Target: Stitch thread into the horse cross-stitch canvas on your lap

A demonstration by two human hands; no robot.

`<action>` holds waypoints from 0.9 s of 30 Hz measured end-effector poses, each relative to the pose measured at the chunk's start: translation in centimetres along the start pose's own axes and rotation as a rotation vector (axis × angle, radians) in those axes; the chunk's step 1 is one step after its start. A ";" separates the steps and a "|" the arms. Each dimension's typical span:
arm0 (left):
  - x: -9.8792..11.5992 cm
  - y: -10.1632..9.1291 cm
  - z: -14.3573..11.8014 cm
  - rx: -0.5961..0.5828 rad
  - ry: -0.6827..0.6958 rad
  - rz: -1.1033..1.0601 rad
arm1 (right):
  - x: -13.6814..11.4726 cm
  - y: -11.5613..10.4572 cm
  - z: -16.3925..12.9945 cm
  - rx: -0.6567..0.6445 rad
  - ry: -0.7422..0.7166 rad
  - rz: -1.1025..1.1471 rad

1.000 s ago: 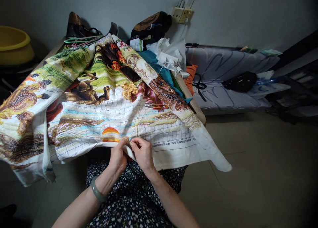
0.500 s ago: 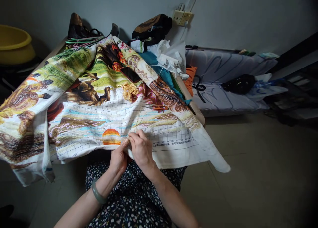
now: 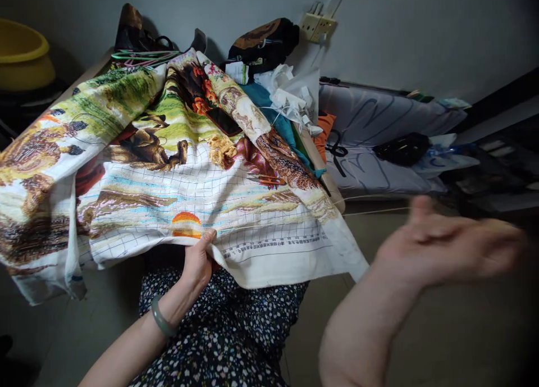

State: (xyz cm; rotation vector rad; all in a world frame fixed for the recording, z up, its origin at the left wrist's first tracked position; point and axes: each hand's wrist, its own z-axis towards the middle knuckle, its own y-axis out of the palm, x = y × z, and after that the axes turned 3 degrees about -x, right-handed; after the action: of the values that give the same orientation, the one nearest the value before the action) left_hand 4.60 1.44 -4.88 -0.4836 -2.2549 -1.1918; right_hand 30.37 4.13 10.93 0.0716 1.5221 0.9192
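Note:
A large cross-stitch cloth (image 3: 273,263) with a printed grid and a stitched picture drapes over the table and my lap. My left hand (image 3: 199,265) grips its near edge, thumb on top just right of the orange half-sun (image 3: 186,225); the fingers are hidden beneath. Out to the right, in the air and blurred, is my right hand (image 3: 446,244), its fingers curled. A pale thread (image 3: 370,212) stretches from the cloth to it; no needle can be made out. Orange-handled thread snips (image 3: 269,180) and a bundle of yellowish floss (image 3: 222,151) lie on the cloth.
A dark phone (image 3: 223,121) rests on the cloth. Behind it are a black-and-brown bag (image 3: 263,44) and white plastic bags (image 3: 290,92). A yellow basin (image 3: 23,58) stands at far left. A covered couch (image 3: 357,114) is on the right.
My right hand has left the cloth beside my left hand and swung far to the right, drawing the thread out. My left hand keeps hold of the cloth's edge. The view has shifted slightly.

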 end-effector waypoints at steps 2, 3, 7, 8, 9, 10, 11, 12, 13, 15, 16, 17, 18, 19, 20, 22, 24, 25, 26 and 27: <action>0.0 0.0 0.0 -0.002 -0.003 0.005 | 3.2 -0.8 -2.3 -0.338 -0.152 -0.091; 0.1 0.0 0.0 -0.004 -0.009 0.014 | 5.1 -1.3 -4.1 -0.509 -0.083 -0.150; 0.2 -0.3 0.1 -0.008 -0.033 0.063 | 10.7 -2.7 -11.8 -1.099 0.396 -0.525; 0.2 -0.4 0.1 -0.014 -0.043 0.072 | 11.4 -2.9 -13.2 -1.187 0.427 -0.608; 0.2 -0.4 0.2 -0.021 -0.056 0.080 | 12.0 -3.1 -14.4 -1.238 0.416 -0.671; 0.2 -0.5 0.2 -0.030 -0.071 0.088 | 12.4 -3.1 -15.2 -1.256 0.376 -0.714; 0.2 -0.6 0.2 -0.037 -0.085 0.094 | 12.6 -3.1 -15.7 -1.256 0.329 -0.743; 0.2 -0.6 0.3 -0.044 -0.091 0.094 | 12.7 -3.1 -16.0 -1.248 0.287 -0.762; 0.2 -0.6 0.3 -0.049 -0.092 0.091 | 12.8 -3.0 -16.1 -1.239 0.257 -0.776; 0.2 -0.6 0.3 -0.053 -0.082 0.084 | 12.9 -2.9 -16.0 -1.235 0.219 -0.797; 0.2 -0.6 0.3 -0.054 -0.080 0.085 | 12.9 -2.8 -16.0 -1.237 0.204 -0.807; 0.2 -0.6 0.3 -0.053 -0.080 0.090 | 12.8 -2.7 -15.9 -1.240 0.189 -0.818; 0.2 -0.6 0.3 -0.051 -0.083 0.096 | 12.8 -2.6 -15.9 -1.243 0.175 -0.829; 0.2 -0.5 0.3 -0.047 -0.085 0.100 | 12.7 -2.6 -15.8 -1.245 0.161 -0.841; 0.2 -0.5 0.3 -0.044 -0.087 0.100 | 12.7 -2.5 -15.8 -1.249 0.146 -0.854; 0.2 -0.5 0.3 -0.036 -0.089 0.091 | 12.6 -2.4 -15.9 -1.256 0.108 -0.891; 0.2 -0.5 0.2 -0.031 -0.093 0.085 | 12.5 -2.2 -16.1 -1.262 0.046 -0.946; 0.2 -0.5 0.2 -0.032 -0.094 0.087 | 12.5 -2.2 -16.2 -1.259 0.006 -0.982; 0.2 -0.4 0.1 -0.034 -0.093 0.090 | 12.5 -2.1 -16.4 -1.251 -0.034 -1.019; 0.3 -0.3 0.1 -0.036 -0.088 0.091 | 12.5 -2.1 -16.6 -1.240 -0.067 -1.052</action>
State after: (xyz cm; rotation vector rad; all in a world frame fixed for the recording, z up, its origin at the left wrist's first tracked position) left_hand 4.18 1.33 -4.94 -0.6574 -2.2623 -1.1886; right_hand 14.48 1.39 -2.35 -1.4208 0.5207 0.7853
